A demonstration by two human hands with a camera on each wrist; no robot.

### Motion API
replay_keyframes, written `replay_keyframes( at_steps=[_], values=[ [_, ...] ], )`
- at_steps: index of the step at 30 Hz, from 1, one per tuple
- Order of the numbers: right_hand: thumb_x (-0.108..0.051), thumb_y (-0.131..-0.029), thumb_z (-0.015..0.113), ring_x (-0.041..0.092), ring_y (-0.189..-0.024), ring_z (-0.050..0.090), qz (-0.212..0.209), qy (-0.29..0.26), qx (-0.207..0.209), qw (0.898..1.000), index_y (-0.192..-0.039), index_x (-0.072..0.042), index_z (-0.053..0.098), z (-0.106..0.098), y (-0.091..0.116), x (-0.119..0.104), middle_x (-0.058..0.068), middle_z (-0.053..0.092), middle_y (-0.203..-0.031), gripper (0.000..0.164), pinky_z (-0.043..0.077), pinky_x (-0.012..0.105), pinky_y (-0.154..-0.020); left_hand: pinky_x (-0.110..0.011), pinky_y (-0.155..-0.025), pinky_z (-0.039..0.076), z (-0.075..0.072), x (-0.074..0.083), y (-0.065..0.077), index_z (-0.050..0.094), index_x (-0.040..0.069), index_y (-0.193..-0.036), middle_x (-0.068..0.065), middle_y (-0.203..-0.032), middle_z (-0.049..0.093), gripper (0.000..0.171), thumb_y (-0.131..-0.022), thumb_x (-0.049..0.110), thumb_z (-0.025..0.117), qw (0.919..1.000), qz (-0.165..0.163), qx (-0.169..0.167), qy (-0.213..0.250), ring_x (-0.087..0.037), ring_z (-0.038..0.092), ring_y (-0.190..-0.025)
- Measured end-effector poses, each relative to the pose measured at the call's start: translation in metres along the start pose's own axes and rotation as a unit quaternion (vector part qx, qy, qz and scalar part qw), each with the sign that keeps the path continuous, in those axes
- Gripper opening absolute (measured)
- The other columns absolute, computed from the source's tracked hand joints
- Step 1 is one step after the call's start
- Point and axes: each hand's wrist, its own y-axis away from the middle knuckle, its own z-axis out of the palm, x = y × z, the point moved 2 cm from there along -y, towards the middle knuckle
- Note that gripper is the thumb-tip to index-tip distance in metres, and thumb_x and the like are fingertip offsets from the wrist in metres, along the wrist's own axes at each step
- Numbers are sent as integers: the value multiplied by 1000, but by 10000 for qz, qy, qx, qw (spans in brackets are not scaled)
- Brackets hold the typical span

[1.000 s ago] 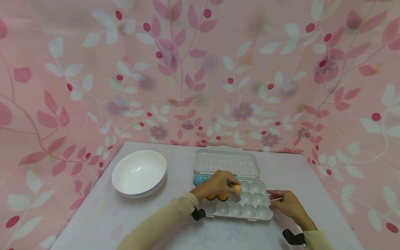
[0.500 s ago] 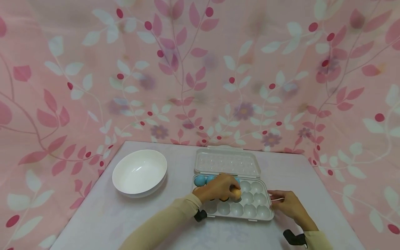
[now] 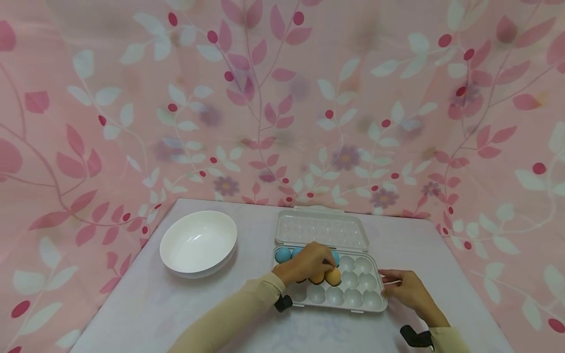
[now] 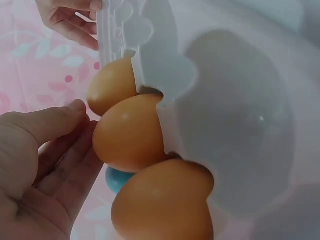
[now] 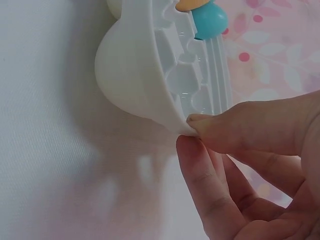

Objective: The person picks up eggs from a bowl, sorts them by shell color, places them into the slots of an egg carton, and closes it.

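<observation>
My left hand [image 3: 311,260] is over the middle row of a white plastic egg tray [image 3: 371,308]. Its thumb and fingertips stand just beside an orange-brown egg [image 3: 333,276] seated in a cup. In the left wrist view that hand's thumb and fingers [image 4: 60,122] are parted with nothing between them, by the farthest of several brown eggs [image 4: 129,132]. Blue eggs [image 3: 283,255] fill cups in the back row, partly hidden by the hand. My right hand [image 3: 408,289] pinches the tray's right edge between thumb and finger, plain in the right wrist view [image 5: 250,160].
The tray's clear lid [image 3: 322,229] lies folded back behind it. A white bowl [image 3: 198,242] stands on the left of the white-covered table [image 3: 247,245]. A pink floral cloth [image 3: 282,122] hangs behind. Cups [image 3: 334,295] at the front and right hold no eggs.
My left hand has lowered the orange-brown egg into a middle-row cup and let go, its fingers drawing slightly back. My right hand keeps its hold on the tray edge.
</observation>
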Motion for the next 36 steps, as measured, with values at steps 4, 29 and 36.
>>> replay_keyframes(
  at_steps=[4,29,36],
  values=[
    [-4,-73,78,24,-85,65,-54,-9,-17,10000,-122,5,65,0,-1,-2,13,70,-99,51,52,33,-66,-10,-77,45,-9,-2,5,79,12,-91,11,-88,69,6,-86,12,75,9993,-166,215,266,5,58,-84],
    [-44,-97,57,29,-87,69,-935,598,-27,9938,-139,7,47,-39,-73,-79,29,53,-133,66,55,46,-78,-32,-84,54,-97,-95,26,69,6,-114,-6,-105,69,27,-97,26,62,9585,-2448,1362,537,-20,65,-95],
    [-47,-99,50,33,-92,67,-772,250,299,9963,-142,5,43,-26,-101,-73,28,49,-138,68,55,44,-79,-36,-88,53,-106,-114,31,63,4,-121,-10,-116,65,40,-98,36,57,9346,-3220,1394,589,-25,61,-107]
  ],
)
